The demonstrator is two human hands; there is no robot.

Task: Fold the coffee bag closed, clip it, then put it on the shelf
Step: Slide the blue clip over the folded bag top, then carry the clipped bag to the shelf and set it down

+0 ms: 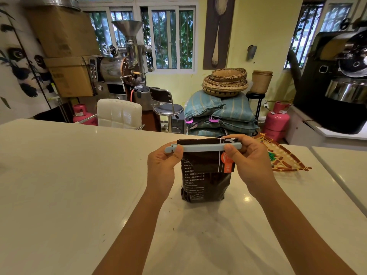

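A dark brown coffee bag (pixel 204 181) with white print and an orange label stands upright on the white counter (pixel 69 185). Its top is folded over toward me. A long pale blue clip (pixel 202 147) lies across the fold, spanning the bag's width. My left hand (pixel 161 167) pinches the clip's left end between thumb and fingers. My right hand (pixel 248 161) grips the clip's right end together with the bag's top corner. No shelf can be picked out in this view.
A woven bamboo fan-shaped tray (pixel 286 157) lies on the counter just right of my right hand. Behind the counter stand a white chair (pixel 119 113), a stool (pixel 168 110), stacked sacks (pixel 220 114), pink gas cylinders (pixel 277 121) and roasting machines (pixel 123 64).
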